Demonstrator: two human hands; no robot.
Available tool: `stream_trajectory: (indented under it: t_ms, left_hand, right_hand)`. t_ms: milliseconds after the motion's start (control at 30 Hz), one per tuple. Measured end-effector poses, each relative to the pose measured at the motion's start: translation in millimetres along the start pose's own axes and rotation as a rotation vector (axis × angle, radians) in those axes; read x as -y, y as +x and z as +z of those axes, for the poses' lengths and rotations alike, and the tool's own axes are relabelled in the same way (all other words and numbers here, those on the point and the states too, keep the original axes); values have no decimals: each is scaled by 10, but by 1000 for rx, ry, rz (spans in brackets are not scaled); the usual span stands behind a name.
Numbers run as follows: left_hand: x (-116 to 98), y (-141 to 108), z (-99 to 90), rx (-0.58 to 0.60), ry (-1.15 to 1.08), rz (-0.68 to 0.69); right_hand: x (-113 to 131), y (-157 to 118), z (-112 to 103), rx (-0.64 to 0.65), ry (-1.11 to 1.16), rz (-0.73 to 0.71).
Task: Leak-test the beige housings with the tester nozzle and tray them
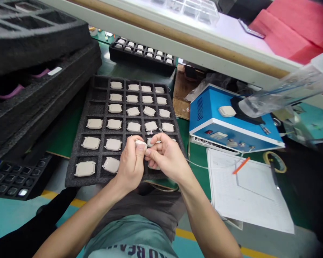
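Note:
My left hand [130,163] is closed around a small beige plastic casing [140,143], its thumb lying across the face. My right hand [169,156] meets it from the right, thumb and fingertips pinched at the casing's edge; whatever those fingers hold is too small to make out. Both hands are above the near part of a black foam tray [70,171]. Similar beige casings, such as one at the near left corner [85,168], lie singly in its compartments. A few compartments at the far left have no casing. My hands hide some of the near right ones.
A blue machine [215,107] with a beige casing [227,111] on top stands right, its clear tube running toward my hands. Paper sheets [247,200] and a tape roll [275,162] lie nearby. Foam trays [43,96] are stacked left; another filled tray [140,59] sits behind, below a shelf.

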State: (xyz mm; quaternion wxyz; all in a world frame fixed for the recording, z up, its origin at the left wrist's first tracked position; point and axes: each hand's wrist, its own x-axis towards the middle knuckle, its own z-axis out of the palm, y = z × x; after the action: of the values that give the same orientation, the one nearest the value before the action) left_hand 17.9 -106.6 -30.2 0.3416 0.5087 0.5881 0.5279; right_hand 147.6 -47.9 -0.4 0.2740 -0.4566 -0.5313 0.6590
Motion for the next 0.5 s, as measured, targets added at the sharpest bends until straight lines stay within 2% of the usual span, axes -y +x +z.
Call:
stream_trajectory:
  t_ms: [100,167,200,233,333,367,400,433,500]
  left_hand:
    - [9,47,-13,18,-210,-125]
    - [-7,83,-31,44,-403,-210]
    - [-20,96,-41,47,-471,-230]
    - [-35,104,-52,40,-506,-236]
    - [-74,95,-72,4,-480,-242]
    - [-82,84,-74,5,-468,-248]
    - [-86,73,-72,13,-468,-253]
    - [-86,64,-69,25,-478,-255]
    - [-83,59,-61,37,-487,-249]
  right_hand:
    - [17,0,25,54,41,17]
    - [-26,-122,-36,-23,51,-40]
    - [-72,-223,-101,-134,53,-101]
    - [-134,-344,-188,-300,62,-184]
    - [-390,-721,-538,-1033,225,-533]
    - [-476,-816,-655,-1172,311,-572]
    - [-548,-884,-755,-1203,410,-517]
    - [-600,-925,-832,-1159,518,-424]
    - [-628,-929,-902,-908,699,-189]
